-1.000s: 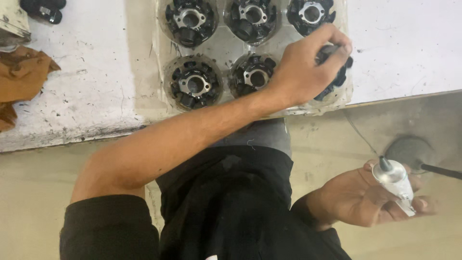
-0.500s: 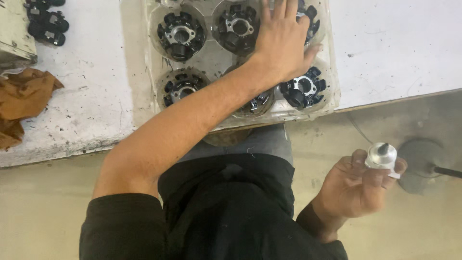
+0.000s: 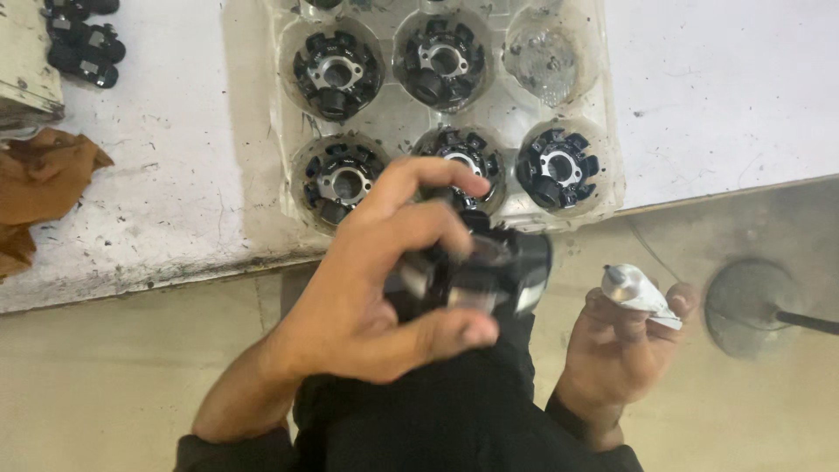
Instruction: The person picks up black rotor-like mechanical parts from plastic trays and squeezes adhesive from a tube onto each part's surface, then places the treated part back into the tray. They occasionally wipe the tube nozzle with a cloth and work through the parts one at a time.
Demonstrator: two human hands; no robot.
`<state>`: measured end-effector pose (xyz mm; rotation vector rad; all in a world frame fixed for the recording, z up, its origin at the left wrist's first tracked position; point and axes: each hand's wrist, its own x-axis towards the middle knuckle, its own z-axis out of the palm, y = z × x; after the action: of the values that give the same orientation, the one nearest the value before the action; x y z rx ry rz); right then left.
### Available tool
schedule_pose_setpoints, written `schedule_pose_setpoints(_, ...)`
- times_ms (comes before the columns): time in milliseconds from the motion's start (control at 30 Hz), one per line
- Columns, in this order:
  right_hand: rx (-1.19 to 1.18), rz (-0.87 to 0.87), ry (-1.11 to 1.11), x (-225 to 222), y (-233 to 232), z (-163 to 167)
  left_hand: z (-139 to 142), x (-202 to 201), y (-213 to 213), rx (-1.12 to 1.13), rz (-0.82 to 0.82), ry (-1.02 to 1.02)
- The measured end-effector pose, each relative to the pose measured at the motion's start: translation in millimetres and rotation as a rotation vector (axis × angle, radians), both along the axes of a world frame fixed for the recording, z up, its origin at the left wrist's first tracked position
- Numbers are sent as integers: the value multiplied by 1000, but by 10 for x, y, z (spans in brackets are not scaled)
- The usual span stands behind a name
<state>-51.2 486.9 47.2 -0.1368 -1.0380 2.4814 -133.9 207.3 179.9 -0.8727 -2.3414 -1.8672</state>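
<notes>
White, scuffed tabletop (image 3: 175,201) fills the upper part of the view, with pale floor (image 3: 105,385) below its edge. At the far left a brown rag (image 3: 44,188) lies on it, with a few small black parts (image 3: 83,44) above it. Further right sits a clear moulded tray (image 3: 393,122) of round black wound parts (image 3: 336,74); its upper right pocket (image 3: 544,54) is now empty, where a second ago a part sat in it. The left hand (image 3: 367,297), which was reaching over the tray half a second ago, has come back toward the body, fingers curled around a black round part (image 3: 481,267), blurred by motion. So one piece has been lifted out and is off the table. At the right, the right hand (image 3: 620,341) grips a small white tube (image 3: 638,288), nozzle up. A dark round base (image 3: 752,306) stands on the floor beyond.
</notes>
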Motion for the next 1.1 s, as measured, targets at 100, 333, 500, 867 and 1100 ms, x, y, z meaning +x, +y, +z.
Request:
schedule_pose_setpoints(100, 36, 57, 31, 19, -161, -14, -80, 102, 27, 492, 77, 20)
schedule_pose_setpoints(333, 424, 3, 125, 0, -458, -126, -694, 49, 42, 1302, -33, -393)
schedule_pose_setpoints(500, 981, -247, 261, 18, -559, -105, -686, 291, -2, 879, 77, -177)
schedule_pose_setpoints(867, 1206, -280, 385, 29, -649, 45, -583, 320, -37, 630, 199, -17)
schedule_pose_setpoints(1100, 1225, -285, 527, -31, -582, 44, -710, 335, -4, 629, 179, -46)
